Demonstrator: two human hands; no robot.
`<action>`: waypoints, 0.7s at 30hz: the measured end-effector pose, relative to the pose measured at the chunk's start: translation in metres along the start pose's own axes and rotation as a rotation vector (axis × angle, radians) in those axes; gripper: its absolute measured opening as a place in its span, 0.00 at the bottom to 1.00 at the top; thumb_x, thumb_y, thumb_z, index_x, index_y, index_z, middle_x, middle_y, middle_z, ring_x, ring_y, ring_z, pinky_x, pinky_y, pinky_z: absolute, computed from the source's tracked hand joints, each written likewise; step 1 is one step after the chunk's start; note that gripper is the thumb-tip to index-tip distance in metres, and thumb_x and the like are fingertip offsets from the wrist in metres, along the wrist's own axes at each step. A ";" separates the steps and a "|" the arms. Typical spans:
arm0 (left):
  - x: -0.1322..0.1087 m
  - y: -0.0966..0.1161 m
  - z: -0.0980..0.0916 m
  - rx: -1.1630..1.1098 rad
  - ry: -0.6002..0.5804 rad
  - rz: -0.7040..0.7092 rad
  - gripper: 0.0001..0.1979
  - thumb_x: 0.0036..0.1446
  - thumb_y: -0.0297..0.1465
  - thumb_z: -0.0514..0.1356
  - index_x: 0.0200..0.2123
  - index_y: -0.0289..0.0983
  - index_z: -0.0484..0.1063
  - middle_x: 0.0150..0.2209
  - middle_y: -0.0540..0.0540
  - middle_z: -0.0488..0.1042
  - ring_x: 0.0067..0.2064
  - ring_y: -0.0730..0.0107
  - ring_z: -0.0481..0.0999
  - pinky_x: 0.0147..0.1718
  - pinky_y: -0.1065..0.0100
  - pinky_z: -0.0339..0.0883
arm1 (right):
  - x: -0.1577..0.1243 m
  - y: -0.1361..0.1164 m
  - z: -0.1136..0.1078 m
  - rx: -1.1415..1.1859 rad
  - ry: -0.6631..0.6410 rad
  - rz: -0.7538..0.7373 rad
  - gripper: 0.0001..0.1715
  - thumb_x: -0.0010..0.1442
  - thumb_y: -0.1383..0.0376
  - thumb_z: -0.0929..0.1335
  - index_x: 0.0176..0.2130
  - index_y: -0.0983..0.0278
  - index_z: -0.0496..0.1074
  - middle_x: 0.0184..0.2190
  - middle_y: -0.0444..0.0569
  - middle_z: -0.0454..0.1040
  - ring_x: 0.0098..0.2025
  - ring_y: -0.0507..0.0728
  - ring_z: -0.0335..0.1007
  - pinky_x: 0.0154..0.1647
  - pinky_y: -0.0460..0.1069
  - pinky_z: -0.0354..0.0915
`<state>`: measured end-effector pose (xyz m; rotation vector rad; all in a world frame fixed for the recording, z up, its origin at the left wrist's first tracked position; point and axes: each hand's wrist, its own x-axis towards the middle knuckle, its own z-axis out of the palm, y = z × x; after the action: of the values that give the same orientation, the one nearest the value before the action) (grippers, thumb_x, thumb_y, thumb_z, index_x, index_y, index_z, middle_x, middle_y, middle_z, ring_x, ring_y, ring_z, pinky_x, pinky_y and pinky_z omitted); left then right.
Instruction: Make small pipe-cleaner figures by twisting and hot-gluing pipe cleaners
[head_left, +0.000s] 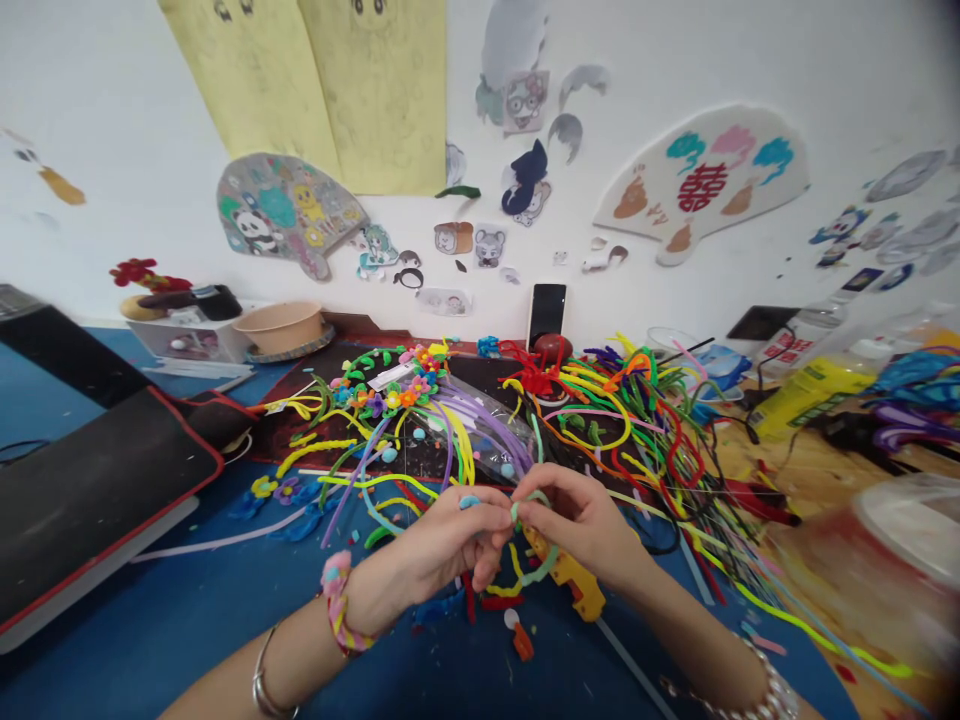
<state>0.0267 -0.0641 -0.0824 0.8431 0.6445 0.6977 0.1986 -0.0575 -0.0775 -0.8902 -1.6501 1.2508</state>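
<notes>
Both hands meet over the blue table, pinching a pale green pipe cleaner (pixel 541 570). My left hand (pixel 450 535) is closed, its thumb and index finger pressed on one part of the strand. Close against it, my right hand (pixel 581 520) pinches the same strand from the other side. The strand bends in a loop that hangs below the right fingers. Beneath the hands lies a yellow glue gun (pixel 577 585), partly covered by the right hand. A small orange piece (pixel 523 642) rests nearer to me on the table.
A ring of pipe-cleaner flowers (pixel 394 400) lies behind the hands. To the right spreads a tangled heap of coloured pipe cleaners (pixel 660 410). A yellow bottle (pixel 814 390) and a blurred plastic tub (pixel 900 540) stand farther right. A phone (pixel 547 315) leans on the wall.
</notes>
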 end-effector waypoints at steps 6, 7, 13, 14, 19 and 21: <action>-0.003 -0.019 0.012 -0.068 0.170 0.247 0.10 0.55 0.33 0.57 0.24 0.35 0.64 0.08 0.59 0.58 0.09 0.84 0.54 0.10 0.81 0.51 | -0.012 0.011 0.034 0.318 0.256 0.138 0.10 0.55 0.58 0.70 0.31 0.62 0.69 0.19 0.37 0.64 0.13 0.44 0.50 0.11 0.40 0.49; -0.003 -0.019 0.012 -0.028 0.192 0.278 0.10 0.55 0.33 0.58 0.25 0.36 0.64 0.08 0.59 0.60 0.09 0.83 0.56 0.10 0.81 0.51 | -0.013 0.011 0.039 0.378 0.287 0.164 0.11 0.54 0.58 0.70 0.31 0.62 0.69 0.18 0.37 0.64 0.12 0.43 0.49 0.10 0.40 0.49; -0.007 -0.007 0.002 0.707 0.318 0.605 0.05 0.55 0.31 0.59 0.30 0.35 0.70 0.22 0.51 0.72 0.19 0.76 0.69 0.19 0.75 0.62 | -0.013 0.004 0.031 0.501 0.225 0.283 0.11 0.52 0.59 0.71 0.28 0.65 0.70 0.17 0.35 0.62 0.11 0.40 0.40 0.08 0.38 0.45; -0.008 -0.005 0.000 0.871 0.338 0.711 0.04 0.56 0.29 0.59 0.30 0.35 0.71 0.25 0.49 0.73 0.24 0.74 0.72 0.23 0.73 0.65 | -0.012 0.003 0.028 0.497 0.205 0.303 0.12 0.52 0.59 0.71 0.27 0.66 0.70 0.16 0.35 0.62 0.11 0.39 0.39 0.08 0.37 0.44; -0.012 0.000 -0.017 1.480 0.172 1.048 0.06 0.60 0.24 0.53 0.39 0.36 0.69 0.30 0.48 0.74 0.31 0.73 0.73 0.30 0.72 0.66 | -0.007 0.000 0.018 0.447 0.099 0.409 0.12 0.51 0.61 0.71 0.24 0.67 0.70 0.15 0.36 0.63 0.10 0.39 0.39 0.07 0.38 0.42; -0.014 0.003 -0.023 1.783 0.061 1.089 0.11 0.61 0.22 0.49 0.44 0.36 0.67 0.30 0.48 0.73 0.27 0.74 0.70 0.23 0.74 0.61 | -0.006 0.001 0.017 0.430 0.054 0.448 0.12 0.51 0.61 0.71 0.24 0.67 0.71 0.15 0.37 0.65 0.09 0.40 0.40 0.07 0.38 0.44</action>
<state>0.0001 -0.0634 -0.0888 2.9655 0.7560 1.0131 0.1856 -0.0689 -0.0816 -1.0356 -1.1007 1.7836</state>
